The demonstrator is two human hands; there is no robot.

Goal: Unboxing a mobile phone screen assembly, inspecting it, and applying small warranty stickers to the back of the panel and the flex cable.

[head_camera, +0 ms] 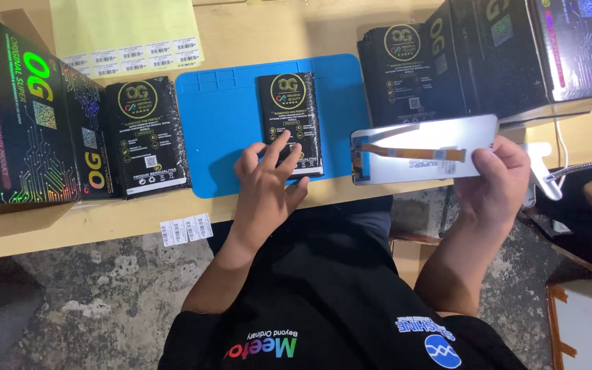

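Starting far left: big black carton (25, 116) with rainbow circuit print stands at the table's (63, 223) edge, a stack of flat black boxes (146, 133) just beside it on the right. Behind those, a yellow sheet (125, 27) with a row of white barcode labels (135, 58). More loose barcode stickers (186, 229) sit at the table's near edge.

Centre: blue mat (217, 130) with one flat black box (289, 123) lying on it. Your left hand (265, 181) rests fingers spread on the lower end of that box, pressing down on top, not wrapped around it; thumb sticks out to the right over the mat.

Right of the mat: your right hand (495, 178) pinches a thin phone screen panel (423, 147) by its right end, thumb on the upper face, fingers hidden behind. Panel is held in the air above the table edge, back side up, orange flex cable (412, 152) showing across it.

Far right, back: another stack of black boxes (395, 68) and more big cartons (515, 51). A metal gooseneck (584, 168) comes in at the right edge.
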